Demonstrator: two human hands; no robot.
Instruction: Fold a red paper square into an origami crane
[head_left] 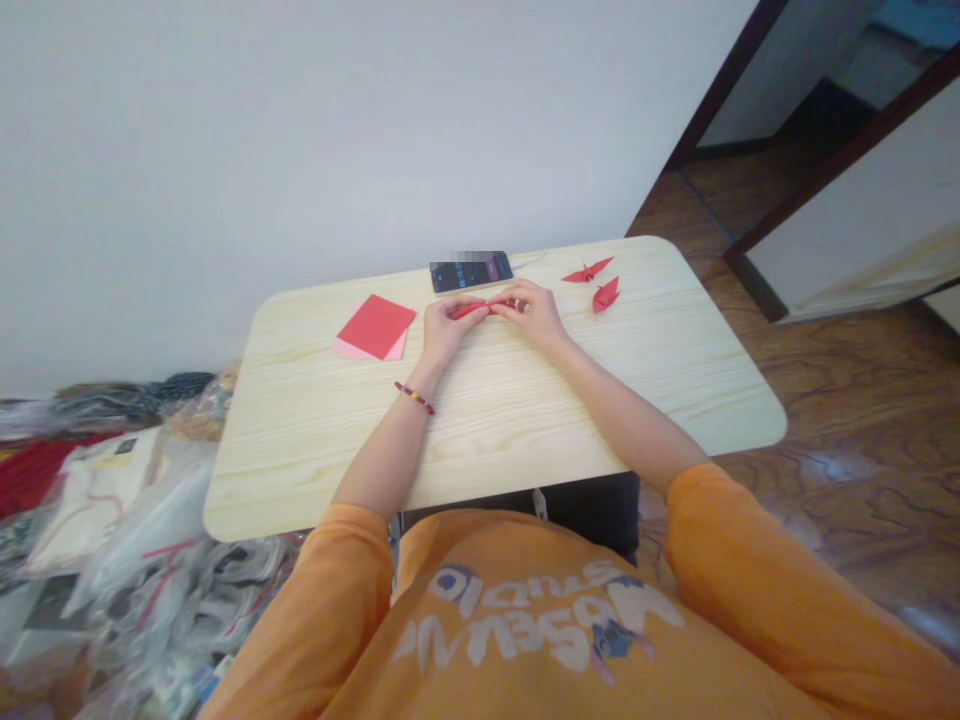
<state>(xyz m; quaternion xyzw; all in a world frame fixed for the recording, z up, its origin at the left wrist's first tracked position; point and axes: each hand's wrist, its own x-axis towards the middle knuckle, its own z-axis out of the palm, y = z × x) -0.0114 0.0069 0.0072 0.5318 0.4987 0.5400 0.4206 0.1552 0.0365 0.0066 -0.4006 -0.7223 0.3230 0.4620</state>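
Both my hands rest on the far middle of a light wooden table (495,420). My left hand (444,328) and my right hand (534,310) pinch the two ends of a narrow folded piece of red paper (480,308) that lies flat between them. Fingers of both hands are closed on it. A beaded bracelet (414,397) circles my left wrist. To the left of my hands lies a small stack of red and pink paper squares (375,328).
A dark phone (471,272) with a lit screen lies just beyond my hands, a white cable leading off to its right. Two folded red paper cranes (589,271) (606,295) sit at the far right. Bags and clutter (112,540) fill the floor at left; a doorway (810,110) is at right.
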